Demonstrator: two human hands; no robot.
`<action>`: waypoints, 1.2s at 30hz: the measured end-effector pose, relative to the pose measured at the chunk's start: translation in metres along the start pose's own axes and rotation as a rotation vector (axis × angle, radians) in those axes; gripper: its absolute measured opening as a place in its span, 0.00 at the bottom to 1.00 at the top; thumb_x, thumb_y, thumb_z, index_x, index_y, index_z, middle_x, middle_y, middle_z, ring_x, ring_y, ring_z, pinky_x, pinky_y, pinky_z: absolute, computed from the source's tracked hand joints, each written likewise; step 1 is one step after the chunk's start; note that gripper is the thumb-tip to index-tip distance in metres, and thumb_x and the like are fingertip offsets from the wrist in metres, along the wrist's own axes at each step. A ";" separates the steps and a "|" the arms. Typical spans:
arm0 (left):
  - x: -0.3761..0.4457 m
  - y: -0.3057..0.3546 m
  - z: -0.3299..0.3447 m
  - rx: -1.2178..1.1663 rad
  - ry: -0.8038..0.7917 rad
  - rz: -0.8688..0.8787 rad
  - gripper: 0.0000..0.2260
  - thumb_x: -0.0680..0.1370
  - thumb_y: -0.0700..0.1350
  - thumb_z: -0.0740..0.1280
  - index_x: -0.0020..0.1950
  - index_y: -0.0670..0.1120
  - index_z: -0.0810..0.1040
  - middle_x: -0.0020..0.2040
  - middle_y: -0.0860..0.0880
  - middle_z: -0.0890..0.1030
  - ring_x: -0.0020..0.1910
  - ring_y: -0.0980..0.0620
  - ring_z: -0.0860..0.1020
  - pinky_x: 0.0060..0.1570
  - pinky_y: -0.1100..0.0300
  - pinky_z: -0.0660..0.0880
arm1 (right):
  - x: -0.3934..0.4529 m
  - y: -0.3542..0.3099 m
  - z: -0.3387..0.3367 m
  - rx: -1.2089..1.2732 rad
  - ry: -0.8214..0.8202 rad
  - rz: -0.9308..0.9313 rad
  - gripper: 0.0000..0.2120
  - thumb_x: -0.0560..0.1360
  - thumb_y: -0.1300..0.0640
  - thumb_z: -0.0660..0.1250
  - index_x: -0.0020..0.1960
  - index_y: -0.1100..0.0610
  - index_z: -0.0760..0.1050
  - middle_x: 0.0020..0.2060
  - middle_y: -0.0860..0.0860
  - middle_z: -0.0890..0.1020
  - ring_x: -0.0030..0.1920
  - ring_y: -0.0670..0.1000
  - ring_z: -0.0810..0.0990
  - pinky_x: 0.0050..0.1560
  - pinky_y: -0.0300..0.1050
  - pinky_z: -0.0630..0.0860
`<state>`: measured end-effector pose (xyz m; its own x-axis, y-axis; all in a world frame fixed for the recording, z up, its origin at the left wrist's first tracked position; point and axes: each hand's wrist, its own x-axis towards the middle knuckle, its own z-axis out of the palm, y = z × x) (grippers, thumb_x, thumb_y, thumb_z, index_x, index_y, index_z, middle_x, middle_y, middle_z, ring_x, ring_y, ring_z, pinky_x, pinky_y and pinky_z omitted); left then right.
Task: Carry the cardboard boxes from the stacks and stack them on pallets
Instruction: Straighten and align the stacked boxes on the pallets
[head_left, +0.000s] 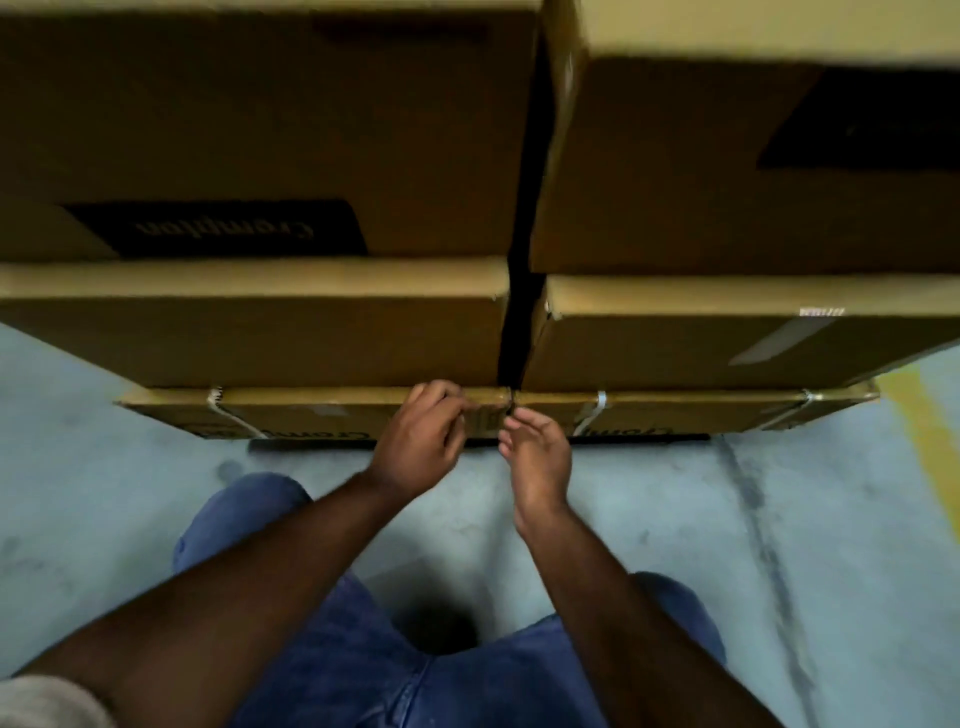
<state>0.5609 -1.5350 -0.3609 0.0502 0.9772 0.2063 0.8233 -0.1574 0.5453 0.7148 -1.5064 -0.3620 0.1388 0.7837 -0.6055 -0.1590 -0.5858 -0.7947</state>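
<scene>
I am reaching both hands down to the bottom box. My left hand is curling on its top edge; my right hand is loose, holding nothing. It looks stiff and heavy, so I should hold its corners.

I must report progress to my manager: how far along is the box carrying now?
Done: nothing shown; no pallet is in view. In hand: left hand and right hand reach to the bottom boxes, gripping none clearly. Left: both stacks stand full.

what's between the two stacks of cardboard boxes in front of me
In the head view, only a narrow dark gap separates the left stack from the right stack; nothing shows inside it. Both hands reach toward its lower end.
</scene>
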 end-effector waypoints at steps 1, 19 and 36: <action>-0.009 0.009 -0.023 -0.011 -0.006 -0.038 0.10 0.80 0.38 0.65 0.59 0.44 0.82 0.55 0.46 0.79 0.55 0.44 0.77 0.55 0.53 0.74 | -0.026 -0.011 0.003 -0.045 -0.022 -0.006 0.10 0.81 0.68 0.66 0.53 0.54 0.80 0.51 0.55 0.85 0.51 0.53 0.85 0.52 0.44 0.80; -0.158 0.047 -0.414 -0.250 0.304 -0.700 0.13 0.80 0.38 0.70 0.63 0.49 0.82 0.55 0.53 0.80 0.52 0.55 0.79 0.53 0.53 0.81 | -0.368 -0.152 0.193 -0.577 -0.399 0.024 0.07 0.82 0.63 0.65 0.54 0.55 0.81 0.49 0.54 0.87 0.47 0.52 0.84 0.48 0.43 0.79; -0.199 -0.236 -0.701 -0.247 0.311 -0.637 0.10 0.78 0.44 0.66 0.56 0.47 0.85 0.50 0.53 0.82 0.49 0.55 0.81 0.52 0.56 0.79 | -0.442 -0.138 0.571 -0.425 -0.438 0.060 0.06 0.83 0.63 0.64 0.54 0.57 0.79 0.41 0.54 0.86 0.34 0.49 0.81 0.36 0.40 0.75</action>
<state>-0.0397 -1.7918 0.0388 -0.5857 0.8105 -0.0100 0.4870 0.3617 0.7949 0.1175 -1.6542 0.0405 -0.2875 0.7059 -0.6473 0.2626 -0.5918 -0.7621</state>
